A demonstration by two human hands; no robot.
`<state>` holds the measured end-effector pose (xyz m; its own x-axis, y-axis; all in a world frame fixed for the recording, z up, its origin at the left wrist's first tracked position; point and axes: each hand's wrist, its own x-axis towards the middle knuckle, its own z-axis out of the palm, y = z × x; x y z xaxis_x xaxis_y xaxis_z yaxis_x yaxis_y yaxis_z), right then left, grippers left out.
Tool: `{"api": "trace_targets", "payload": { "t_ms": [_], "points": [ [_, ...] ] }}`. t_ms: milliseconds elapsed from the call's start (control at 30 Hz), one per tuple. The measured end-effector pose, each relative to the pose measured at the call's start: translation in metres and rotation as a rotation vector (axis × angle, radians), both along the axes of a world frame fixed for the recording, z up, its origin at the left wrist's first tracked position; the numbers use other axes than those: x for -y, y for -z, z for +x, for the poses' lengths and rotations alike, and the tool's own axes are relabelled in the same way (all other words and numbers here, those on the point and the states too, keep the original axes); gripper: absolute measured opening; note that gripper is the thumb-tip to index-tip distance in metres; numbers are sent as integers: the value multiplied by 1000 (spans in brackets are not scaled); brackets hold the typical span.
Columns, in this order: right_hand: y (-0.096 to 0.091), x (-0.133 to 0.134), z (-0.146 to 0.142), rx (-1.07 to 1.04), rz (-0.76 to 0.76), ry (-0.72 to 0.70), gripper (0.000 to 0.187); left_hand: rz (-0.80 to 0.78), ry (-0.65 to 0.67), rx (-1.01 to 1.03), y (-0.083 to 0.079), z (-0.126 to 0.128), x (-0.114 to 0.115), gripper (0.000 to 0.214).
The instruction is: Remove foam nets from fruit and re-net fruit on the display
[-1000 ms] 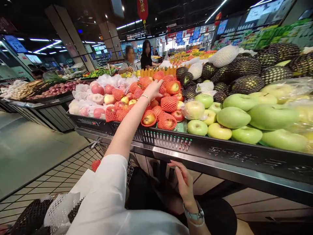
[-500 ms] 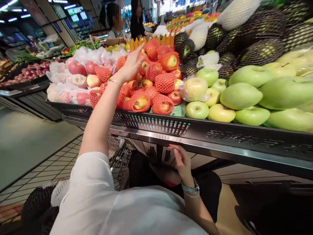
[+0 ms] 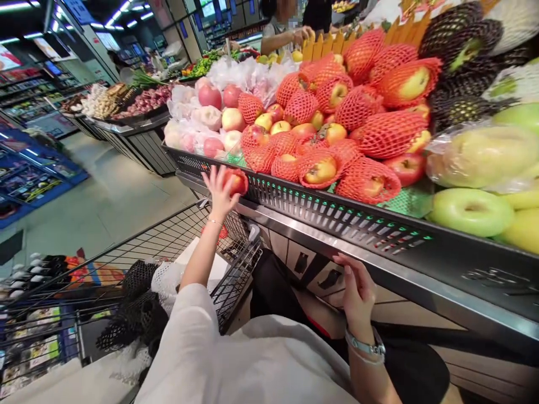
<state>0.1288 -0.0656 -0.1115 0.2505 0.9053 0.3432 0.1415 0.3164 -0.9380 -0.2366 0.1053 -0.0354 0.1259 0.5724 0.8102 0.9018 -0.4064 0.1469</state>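
Observation:
My left hand point(image 3: 219, 193) is closed on an apple point(image 3: 239, 182) in a red foam net, with the fingers spread over its left side. Hand and apple are in front of the black crate's rim point(image 3: 269, 182), above the far end of the shopping cart point(image 3: 155, 224). Several netted apples point(image 3: 322, 168) are heaped in the crate, just beyond my left hand. My right hand point(image 3: 359, 289) hangs low by the metal shelf edge point(image 3: 379, 255). Its fingers are loosely bent, the thumb lies apart from them, and nothing shows in it.
Pink fruit in plastic bags point(image 3: 206, 118) lies left of the netted apples; green apples point(image 3: 474, 212) lie to the right. Dark netted fruit point(image 3: 141, 278) and white netting are in the cart. A person point(image 3: 280, 39) stands beyond the display. Onions point(image 3: 145, 104) fill a stand across the aisle.
My left hand has come back from above the heap, down to the crate's front left, and now has a netted apple. The view has turned left. My right hand stays by the shelf edge.

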Motion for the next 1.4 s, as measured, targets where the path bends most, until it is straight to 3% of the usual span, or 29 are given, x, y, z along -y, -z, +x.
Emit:
{"api": "trace_targets", "payload": {
  "t_ms": [67, 233, 367, 500, 633, 733, 833, 933, 1067, 1267, 1400],
  "points": [
    [-2, -2, -14, -2, 2, -55, 24, -79, 20, -29, 1, 7, -7, 49],
    [-9, -4, -50, -11, 42, -206, 23, 43, -63, 17, 2, 17, -15, 43],
    [-8, -1, -59, 8, 8, -269, 23, 45, -56, 12, -14, 16, -11, 26],
    [-4, -1, -50, -29, 10, -181, 24, 145, 8, 55, -56, 16, -11, 22],
    [-1, -2, -36, -35, 11, -120, 25, 276, 76, 245, -120, 24, -33, 22],
    [-1, -2, -26, -30, 4, -96, 25, 163, 98, 419, -167, 35, -64, 21],
    [-2, -2, -18, -43, -25, -74, 26, -51, 126, 530, -194, 55, -99, 22],
    [0, -5, -14, -78, -62, -54, 26, -215, 164, 490, -197, 81, -125, 29],
    [6, -9, -13, -128, -49, -48, 26, -351, 131, 378, -182, 111, -141, 31],
    [14, -9, -14, -137, -37, -22, 27, -163, 5, 353, -174, 121, -150, 17],
    [15, -7, -18, -103, -54, -60, 28, -190, -38, 176, -180, 123, -150, 7]
  ]
}}
